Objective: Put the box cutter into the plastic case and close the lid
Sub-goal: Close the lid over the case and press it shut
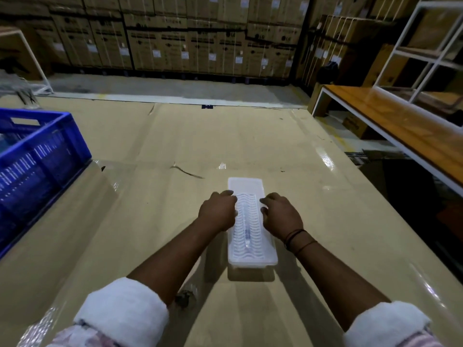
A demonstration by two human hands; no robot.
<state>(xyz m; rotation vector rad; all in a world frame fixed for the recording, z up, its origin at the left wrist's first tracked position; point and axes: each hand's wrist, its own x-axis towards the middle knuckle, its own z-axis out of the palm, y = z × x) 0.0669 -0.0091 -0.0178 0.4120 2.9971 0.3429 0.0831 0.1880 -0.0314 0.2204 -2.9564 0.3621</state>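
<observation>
A long translucent white plastic case (250, 254) lies lengthwise on the cardboard-covered table (150, 196), its ribbed lid down on top. Through the lid a slim pale object shows faintly along the middle, likely the box cutter (246, 234). My left hand (219, 211) rests on the case's left edge with its fingers curled onto the lid. On the right edge my right hand (279, 215) lies the same way. Both hands press on the far half of the case.
A blue plastic crate (37, 156) stands at the table's left edge. To the right is a wooden bench (400, 126) with a white metal rack (413, 46) on it. Stacked cardboard boxes (188, 33) line the back wall.
</observation>
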